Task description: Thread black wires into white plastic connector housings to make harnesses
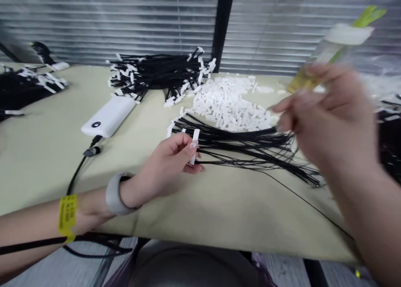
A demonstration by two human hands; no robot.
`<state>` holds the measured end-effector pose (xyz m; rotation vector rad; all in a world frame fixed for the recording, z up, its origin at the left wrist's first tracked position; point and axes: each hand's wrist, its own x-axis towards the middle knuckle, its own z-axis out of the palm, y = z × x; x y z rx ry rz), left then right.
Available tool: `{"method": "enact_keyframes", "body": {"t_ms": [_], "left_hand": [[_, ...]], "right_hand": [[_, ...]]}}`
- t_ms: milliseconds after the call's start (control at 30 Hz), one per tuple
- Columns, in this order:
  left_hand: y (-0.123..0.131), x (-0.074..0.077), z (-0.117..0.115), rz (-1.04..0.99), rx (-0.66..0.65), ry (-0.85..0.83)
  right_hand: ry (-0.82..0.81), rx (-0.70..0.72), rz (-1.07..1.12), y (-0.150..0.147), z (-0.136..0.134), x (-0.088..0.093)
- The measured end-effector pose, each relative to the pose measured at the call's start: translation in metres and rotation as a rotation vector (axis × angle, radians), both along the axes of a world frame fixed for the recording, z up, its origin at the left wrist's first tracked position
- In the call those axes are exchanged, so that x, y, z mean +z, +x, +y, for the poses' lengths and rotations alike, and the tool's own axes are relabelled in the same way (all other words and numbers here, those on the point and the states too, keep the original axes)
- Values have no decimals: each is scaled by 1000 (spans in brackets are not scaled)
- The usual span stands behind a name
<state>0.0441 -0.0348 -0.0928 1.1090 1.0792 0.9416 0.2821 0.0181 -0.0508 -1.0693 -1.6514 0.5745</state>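
Note:
My left hand (pixel 178 153) is closed around a slim white plastic connector (pixel 196 143), held upright between thumb and fingers. Black wires (pixel 225 163) run rightward from that grip, and a single one trails towards the table's front right. Just behind the hand lies a loose bundle of black wires (pixel 219 132) with white connectors at its left end. My right hand (pixel 332 115) is raised over the bundle's right end, smeared by motion. Its thumb and fingertips are drawn together; whatever they may hold is too blurred to name.
A heap of white connectors (pixel 232 105) lies behind the bundle, beside a stack of finished-looking black cables (pixel 156 72). A white power bank (pixel 108 115) with a black cable sits at left. A bottle of yellowish liquid (pixel 332 53) stands behind my right hand. More cables (pixel 28 84) lie far left.

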Motion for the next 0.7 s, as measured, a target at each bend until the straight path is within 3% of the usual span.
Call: {"method": "enact_keyframes", "body": {"t_ms": [200, 400, 700], "left_hand": [[8, -9, -12, -153, -43, -141], [3, -10, -20, -143, -200, -157], [0, -11, -22, -196, -196, -211]], "right_hand": [[-25, 121, -392, -35, -26, -32], [-13, 246, -396, -44, -40, -38], [11, 238, -345, -43, -44, -39]]}}
